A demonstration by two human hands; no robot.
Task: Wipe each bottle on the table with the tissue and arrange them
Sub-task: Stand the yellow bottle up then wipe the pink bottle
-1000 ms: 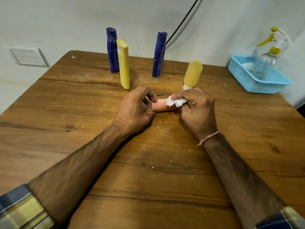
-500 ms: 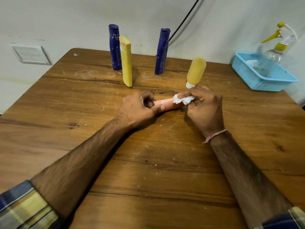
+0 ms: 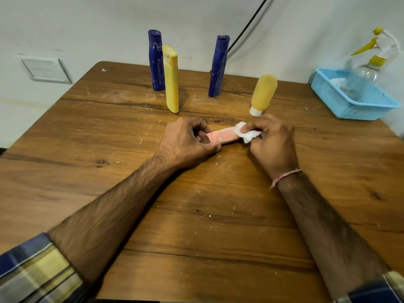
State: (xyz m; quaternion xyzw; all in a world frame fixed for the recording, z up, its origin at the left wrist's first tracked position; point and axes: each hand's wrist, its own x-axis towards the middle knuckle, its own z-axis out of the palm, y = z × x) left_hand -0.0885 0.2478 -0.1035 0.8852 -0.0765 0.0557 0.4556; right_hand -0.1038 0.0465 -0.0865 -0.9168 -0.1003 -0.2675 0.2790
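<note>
A pink bottle (image 3: 222, 136) lies sideways just above the wooden table (image 3: 196, 215), held at its left end by my left hand (image 3: 188, 143). My right hand (image 3: 272, 142) pinches a crumpled white tissue (image 3: 247, 134) against the bottle's right end. Behind them stand two dark blue bottles (image 3: 156, 60) (image 3: 218, 66), a tall yellow bottle (image 3: 171, 78) and a rounded yellow bottle (image 3: 263, 94) resting on its white cap.
A light blue basket (image 3: 349, 106) at the table's back right holds a clear spray bottle (image 3: 367, 71) with a yellow trigger. A black cable (image 3: 249, 25) hangs on the wall behind. White specks dot the tabletop.
The tissue in my right hand has slid rightward along the pink bottle, leaving more of its body showing. My left hand keeps its hold on the left end.
</note>
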